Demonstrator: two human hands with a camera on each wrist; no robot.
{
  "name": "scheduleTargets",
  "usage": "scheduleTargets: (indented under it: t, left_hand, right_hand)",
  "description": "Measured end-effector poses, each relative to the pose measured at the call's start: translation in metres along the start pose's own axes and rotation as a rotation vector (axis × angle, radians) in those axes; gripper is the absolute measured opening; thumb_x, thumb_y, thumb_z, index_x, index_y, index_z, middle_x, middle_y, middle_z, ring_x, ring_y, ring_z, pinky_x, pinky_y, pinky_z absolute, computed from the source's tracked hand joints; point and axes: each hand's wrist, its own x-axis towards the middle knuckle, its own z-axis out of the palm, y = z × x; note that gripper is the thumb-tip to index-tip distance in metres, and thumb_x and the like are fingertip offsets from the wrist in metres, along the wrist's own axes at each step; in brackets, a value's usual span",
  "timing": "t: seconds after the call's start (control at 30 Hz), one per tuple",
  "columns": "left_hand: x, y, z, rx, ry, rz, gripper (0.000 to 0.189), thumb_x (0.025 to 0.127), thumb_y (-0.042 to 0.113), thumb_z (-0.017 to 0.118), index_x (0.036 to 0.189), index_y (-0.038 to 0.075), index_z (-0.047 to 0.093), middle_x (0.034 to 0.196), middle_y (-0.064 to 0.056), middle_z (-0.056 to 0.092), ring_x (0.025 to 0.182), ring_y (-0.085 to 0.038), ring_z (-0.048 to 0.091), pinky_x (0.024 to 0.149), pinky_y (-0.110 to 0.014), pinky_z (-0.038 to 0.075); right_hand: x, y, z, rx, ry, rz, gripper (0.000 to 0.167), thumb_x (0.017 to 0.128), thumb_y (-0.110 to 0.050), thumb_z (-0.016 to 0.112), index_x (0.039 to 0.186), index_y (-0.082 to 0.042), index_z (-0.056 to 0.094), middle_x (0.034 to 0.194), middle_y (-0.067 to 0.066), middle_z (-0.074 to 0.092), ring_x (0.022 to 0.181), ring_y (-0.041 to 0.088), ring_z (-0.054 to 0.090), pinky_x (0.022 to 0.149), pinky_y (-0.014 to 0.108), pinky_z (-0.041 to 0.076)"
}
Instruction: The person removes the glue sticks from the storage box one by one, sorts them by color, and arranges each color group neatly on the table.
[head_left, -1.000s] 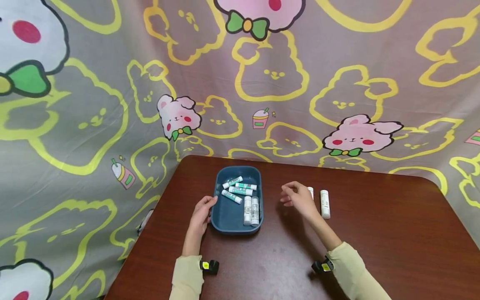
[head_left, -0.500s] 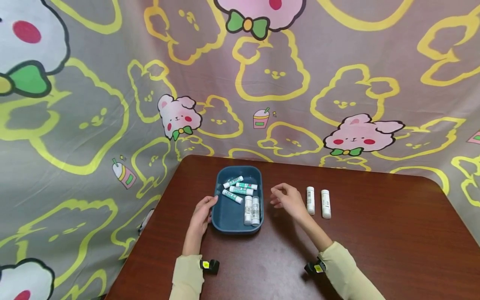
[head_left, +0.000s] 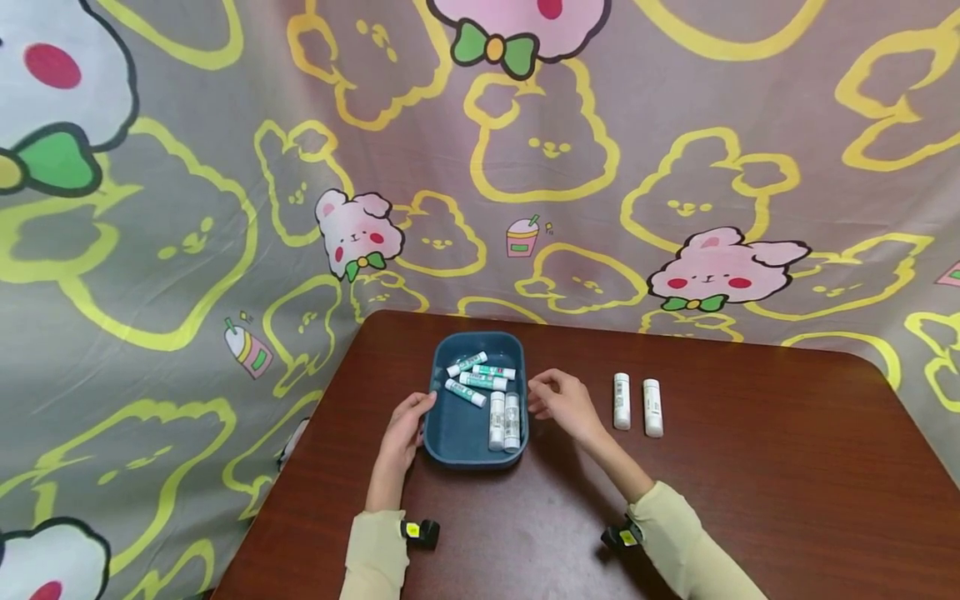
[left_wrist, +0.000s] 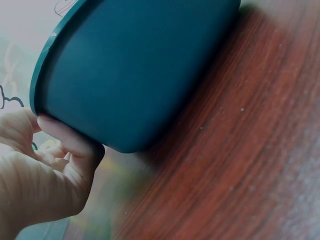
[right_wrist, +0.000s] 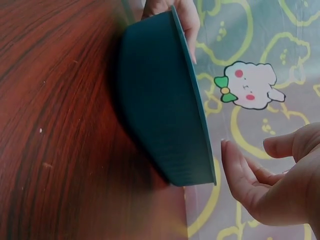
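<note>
Head view: your left hand (head_left: 405, 423) pinches the tray (head_left: 453, 429) on the table (head_left: 510, 525) by its left rim; your right hand (head_left: 564, 402), thumb and fingers apart, hovers just beside it. Two-handed grip seems half-made; next, close the right.

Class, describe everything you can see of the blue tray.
The tray is dark blue-green, smooth, apparently plastic: a rounded rectangle with a thin rim and inward-sloping walls. It sits upright on the table, long sides running front to back. Six sticks lie inside, four green-labelled, two mostly white. The left hand grips its left side; the right hand is beside its right side, apparently not touching.
</note>
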Motion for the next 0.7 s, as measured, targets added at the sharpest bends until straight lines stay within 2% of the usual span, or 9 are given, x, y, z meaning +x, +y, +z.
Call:
scheduleTargets:
  t: [0.23,0.4,0.57,0.7]
  left_hand:
    - [-0.001,0.001,0.001,-0.014,-0.008,-0.004,0.019,0.103,0.021,0.066,0.092,0.007,0.061,0.070,0.001,0.051,0.055,-0.010,0.044,0.047,-0.021,0.034]
    - [0.000,0.000,0.001,-0.016,-0.004,-0.010,0.019,0.103,0.021,0.066,0.093,0.006,0.060,0.069,0.000,0.052,0.054,-0.010,0.043,0.046,-0.020,0.032]
    - [0.001,-0.001,0.001,-0.023,-0.006,-0.001,0.019,0.103,0.020,0.065,0.093,0.005,0.059,0.069,-0.001,0.052,0.052,-0.010,0.043,0.046,-0.020,0.031]
    - [0.001,-0.001,0.000,-0.020,-0.002,0.001,0.020,0.103,0.020,0.066,0.094,0.004,0.059,0.068,0.000,0.051,0.051,-0.009,0.041,0.045,-0.020,0.030]
  right_hand:
    - [0.000,-0.002,0.009,0.054,-0.065,-0.005,0.025,0.105,-0.009,0.059,0.118,0.013,0.061,0.101,0.033,0.067,0.082,0.040,0.074,0.072,0.041,0.062]
    - [0.000,-0.004,0.018,0.073,-0.116,-0.002,0.026,0.105,-0.007,0.058,0.120,0.015,0.059,0.106,0.034,0.066,0.087,0.041,0.074,0.077,0.045,0.061]
    - [-0.001,-0.004,0.027,0.023,-0.139,-0.004,0.026,0.105,-0.008,0.059,0.120,0.014,0.059,0.110,0.032,0.067,0.091,0.041,0.074,0.078,0.045,0.061]
    - [-0.002,-0.007,0.035,-0.084,-0.140,-0.020,0.025,0.104,-0.011,0.062,0.117,0.010,0.063,0.104,0.027,0.071,0.087,0.037,0.075,0.074,0.041,0.062]
